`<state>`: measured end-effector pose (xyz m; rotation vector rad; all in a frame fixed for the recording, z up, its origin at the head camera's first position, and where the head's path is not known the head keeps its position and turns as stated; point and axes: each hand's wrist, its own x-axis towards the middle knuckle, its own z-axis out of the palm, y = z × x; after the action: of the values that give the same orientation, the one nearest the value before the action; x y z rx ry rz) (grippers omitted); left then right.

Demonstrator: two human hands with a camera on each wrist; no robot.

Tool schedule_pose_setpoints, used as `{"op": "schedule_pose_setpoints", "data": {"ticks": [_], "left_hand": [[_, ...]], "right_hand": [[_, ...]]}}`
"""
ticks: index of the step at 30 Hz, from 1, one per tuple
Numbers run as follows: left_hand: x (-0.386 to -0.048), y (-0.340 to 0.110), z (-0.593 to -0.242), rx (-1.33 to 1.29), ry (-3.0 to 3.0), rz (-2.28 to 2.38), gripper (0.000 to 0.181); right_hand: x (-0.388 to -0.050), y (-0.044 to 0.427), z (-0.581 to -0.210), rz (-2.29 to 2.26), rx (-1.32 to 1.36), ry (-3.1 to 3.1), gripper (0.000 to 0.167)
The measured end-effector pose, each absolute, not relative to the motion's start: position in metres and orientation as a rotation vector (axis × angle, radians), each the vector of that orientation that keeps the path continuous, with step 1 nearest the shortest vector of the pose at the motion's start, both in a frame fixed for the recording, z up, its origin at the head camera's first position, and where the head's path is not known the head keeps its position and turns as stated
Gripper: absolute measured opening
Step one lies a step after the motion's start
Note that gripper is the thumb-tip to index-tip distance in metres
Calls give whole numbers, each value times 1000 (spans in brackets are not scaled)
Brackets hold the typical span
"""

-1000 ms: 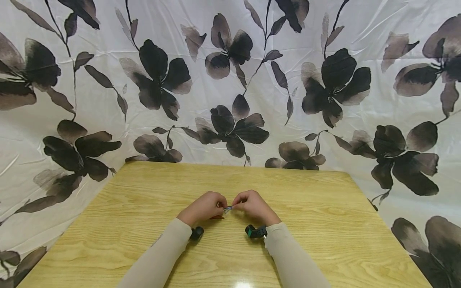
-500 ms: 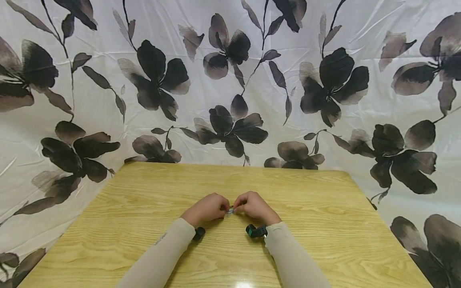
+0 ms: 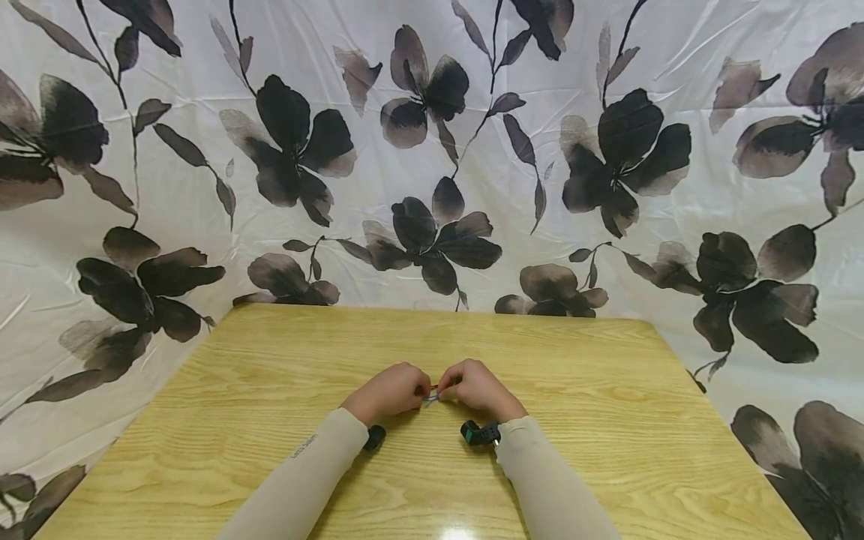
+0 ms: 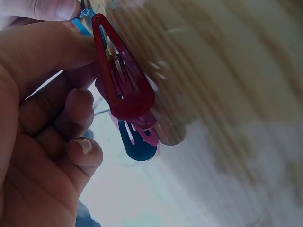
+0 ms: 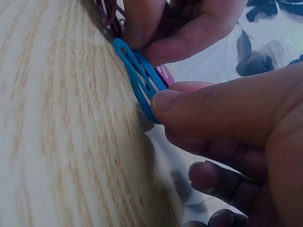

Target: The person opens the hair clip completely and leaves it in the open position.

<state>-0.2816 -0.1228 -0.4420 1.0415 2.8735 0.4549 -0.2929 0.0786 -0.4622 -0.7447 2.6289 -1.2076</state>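
Note:
A blue snap hair clip [image 5: 137,71] spans the narrow gap between the two hands. My right hand [image 3: 475,388] pinches its broad end between thumb and forefinger. At its other end are the fingertips of my left hand [image 3: 394,394], which also holds several more snap clips. In the left wrist view, a red snap hair clip [image 4: 135,97] sticks out beside the left fingers. Behind it are overlapping pink clips and a dark teal clip [image 4: 137,146]. How the clips are joined together, if at all, is hidden by the fingers.
Both hands work over the middle of a wooden table [image 3: 574,390]. A white cloth [image 3: 513,247] with dark flowers hangs around the table's back and sides. Dark camera straps [image 3: 481,433] sit at the wrists.
My left hand has moved slightly right, closer to my right hand. The reddish clips seen under it a second ago have shifted up between the hands. My right hand has hardly moved.

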Motion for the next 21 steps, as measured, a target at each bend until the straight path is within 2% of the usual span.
{"op": "schedule_pose_setpoints", "data": {"ticks": [15, 21], "left_hand": [[-280, -124, -434, 974, 2850, 530, 9], [-280, -127, -429, 945, 2868, 532, 15]], "right_hand": [[-295, 79, -463, -1202, -726, 2615, 8], [-293, 82, -458, -1189, -739, 2650, 7]]}}
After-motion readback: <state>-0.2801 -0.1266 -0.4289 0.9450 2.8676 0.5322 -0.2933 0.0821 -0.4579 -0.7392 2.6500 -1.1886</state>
